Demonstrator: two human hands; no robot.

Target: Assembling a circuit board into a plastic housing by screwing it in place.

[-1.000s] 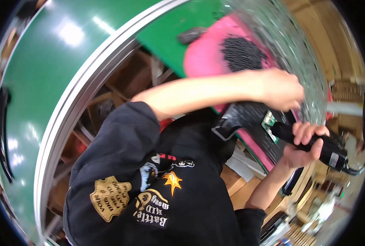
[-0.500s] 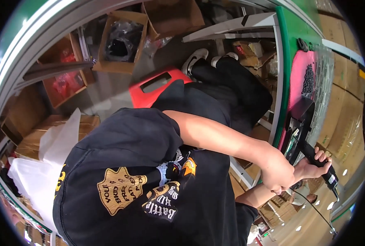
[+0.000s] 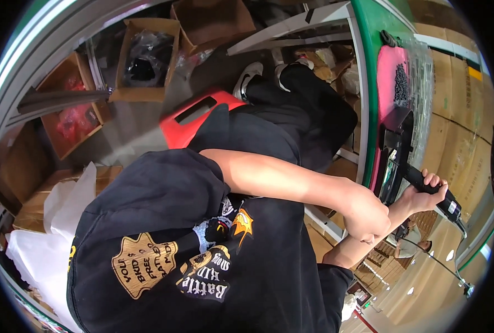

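Observation:
My right hand (image 3: pixel 423 195) is wrapped round a corded black electric screwdriver (image 3: pixel 451 207). The tool's thin end points at a black housing (image 3: pixel 397 125) on the bench; whether the tip touches it I cannot make out. A cable runs off the tool's other end. My left hand (image 3: pixel 366 213) is closed in a fist over my right forearm, apart from the tool. Its fingertips are bunched together, and whatever they hold, if anything, is hidden. Beside the housing, a pink mat (image 3: pixel 387 72) carries a patch of small dark pieces (image 3: pixel 400 86).
The bench has a green edge (image 3: pixel 364 61) and a white leg (image 3: pixel 363 111). Clear plastic wrap (image 3: pixel 422 83) lies along the mat, with stacked cartons (image 3: pixel 455 111) behind. A red stool (image 3: pixel 183 125) and open boxes (image 3: pixel 147 91) stand on the floor. A person (image 3: pixel 410 244) appears beyond.
The whole view has shifted, moving the bench and floor things left and up. My right hand still grips the electric screwdriver, and my left hand remains closed near my right forearm.

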